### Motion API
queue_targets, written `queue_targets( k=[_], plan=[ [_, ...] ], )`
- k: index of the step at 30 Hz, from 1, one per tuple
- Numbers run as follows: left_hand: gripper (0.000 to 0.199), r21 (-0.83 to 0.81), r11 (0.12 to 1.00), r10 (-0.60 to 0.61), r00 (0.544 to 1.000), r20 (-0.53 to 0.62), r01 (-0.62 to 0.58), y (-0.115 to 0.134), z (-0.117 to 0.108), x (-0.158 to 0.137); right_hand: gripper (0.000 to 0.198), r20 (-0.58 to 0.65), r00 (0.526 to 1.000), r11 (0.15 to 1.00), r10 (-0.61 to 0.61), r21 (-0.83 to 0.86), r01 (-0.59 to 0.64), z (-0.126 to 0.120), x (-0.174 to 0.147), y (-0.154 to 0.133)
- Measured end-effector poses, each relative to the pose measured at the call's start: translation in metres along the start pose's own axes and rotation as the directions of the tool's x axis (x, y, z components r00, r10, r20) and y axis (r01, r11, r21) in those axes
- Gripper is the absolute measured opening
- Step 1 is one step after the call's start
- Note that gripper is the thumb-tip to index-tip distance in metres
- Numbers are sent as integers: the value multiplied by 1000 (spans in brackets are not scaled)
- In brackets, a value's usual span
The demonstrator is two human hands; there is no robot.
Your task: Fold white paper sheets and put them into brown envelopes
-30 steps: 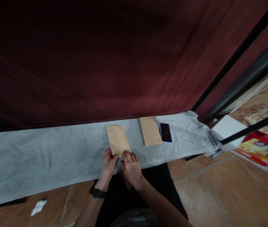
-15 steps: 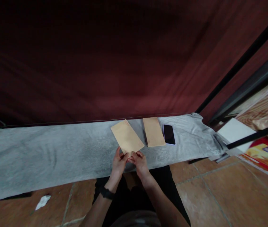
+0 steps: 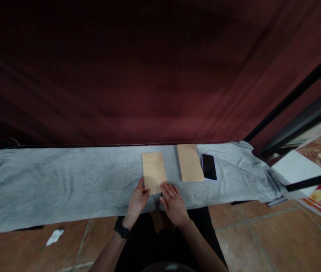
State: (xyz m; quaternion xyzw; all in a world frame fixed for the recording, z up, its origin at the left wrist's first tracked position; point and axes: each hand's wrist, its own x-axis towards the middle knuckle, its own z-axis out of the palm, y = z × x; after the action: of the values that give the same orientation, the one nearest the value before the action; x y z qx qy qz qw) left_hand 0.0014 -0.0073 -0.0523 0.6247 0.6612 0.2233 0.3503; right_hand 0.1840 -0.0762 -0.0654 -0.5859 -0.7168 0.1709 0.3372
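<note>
A tan paper envelope lies nearly straight on the grey cloth in front of me. My left hand, with a black band on its wrist, pinches the envelope's lower left corner between thumb and fingers. My right hand rests with stretched fingers on the lower right corner, pressing it flat. To the right sits a thick stack of similar tan envelopes, apart from both hands. Beside that stack lies a phone with a dark screen and a pale purple edge.
Grey cloth covers the long narrow surface, with a dark red curtain behind it. Black metal bars and a white board stand at the right. A crumpled white tissue is on the tiled floor.
The envelope has turned from slanted to nearly straight and now lies on the cloth. My right hand has gone from pinching its near end to lying flat on it. The view shifted slightly.
</note>
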Motion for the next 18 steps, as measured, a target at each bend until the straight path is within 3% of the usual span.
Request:
queue_targets(
  k=[2, 4, 6, 8, 14, 18],
  plan=[
    [51, 193, 980, 80, 991, -111, -58, -2, 0, -1, 47, 26, 992, 971, -122, -201, 125, 4, -5, 5],
    [43, 337, 922, 261, 949, -179, -190, -3, 4, 3, 51, 35, 984, 935, -173, -309, 175, 8, -8, 9],
    [44, 404, 833, 469, 869, -155, -378, 1, 12, 16, 52, 30, 982, 918, -188, -350, 187, 11, -9, 11],
    [48, 431, 740, 594, 802, -60, -516, 7, 22, 38, 51, 29, 981, 915, -190, -356, 188, 10, -8, 10],
    [56, 537, 598, 612, 772, 174, -595, 33, 41, 122, 49, 9, 985, 928, -174, -333, 167, 4, -3, 2],
    [58, 536, 527, 641, 723, 258, -659, 40, 44, 149, 51, 12, 986, 924, -169, -346, 163, 6, -2, 4]
  ],
)
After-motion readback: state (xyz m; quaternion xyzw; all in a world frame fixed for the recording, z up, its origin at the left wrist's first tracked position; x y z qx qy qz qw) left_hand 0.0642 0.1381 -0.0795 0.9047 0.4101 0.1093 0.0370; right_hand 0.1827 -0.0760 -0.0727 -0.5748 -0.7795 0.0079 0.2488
